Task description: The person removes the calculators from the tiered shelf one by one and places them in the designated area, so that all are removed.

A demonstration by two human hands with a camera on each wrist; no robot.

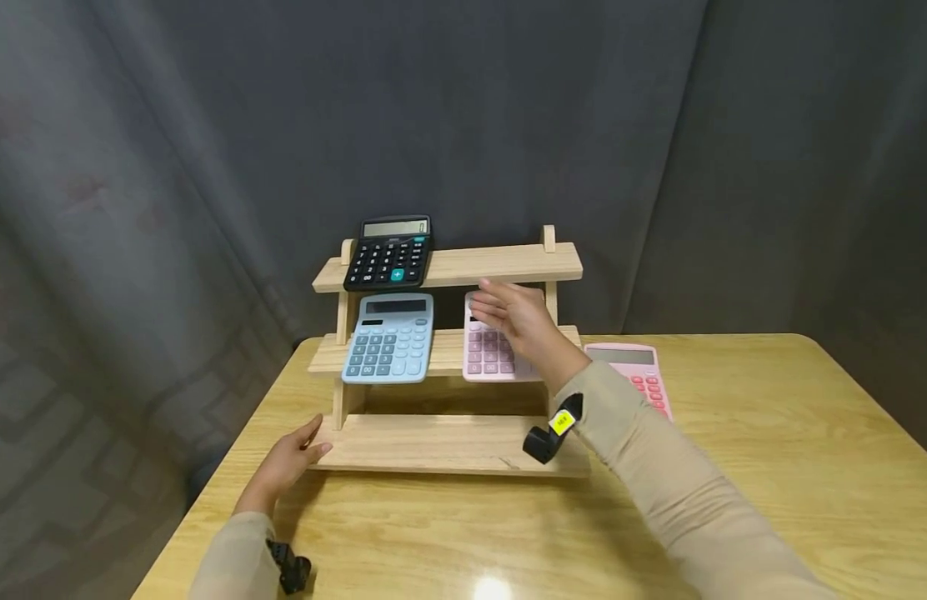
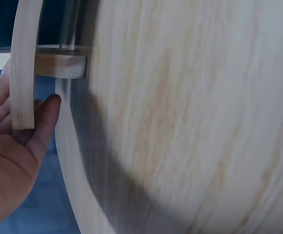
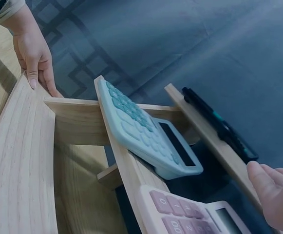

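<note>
A three-tier wooden display stand (image 1: 463, 442) stands on the table, seen from the front in the head view. At the left end of its bottom board, my left hand (image 1: 283, 458) grips the wood, thumb on one side and fingers on the other. My right hand (image 1: 519, 321) is held in front of the upper tiers with fingers extended and nothing in them. It partly hides a lilac calculator (image 1: 489, 354) on the middle tier. Left of that leans a light blue calculator (image 1: 388, 337). A black calculator (image 1: 390, 254) leans on the top tier's left end.
A pink calculator (image 1: 621, 356) lies right of the stand, partly behind my right sleeve (image 1: 658, 467). The wooden table (image 1: 794, 433) extends to the right. Dark grey curtain (image 1: 463, 108) hangs close behind the stand and along the left side.
</note>
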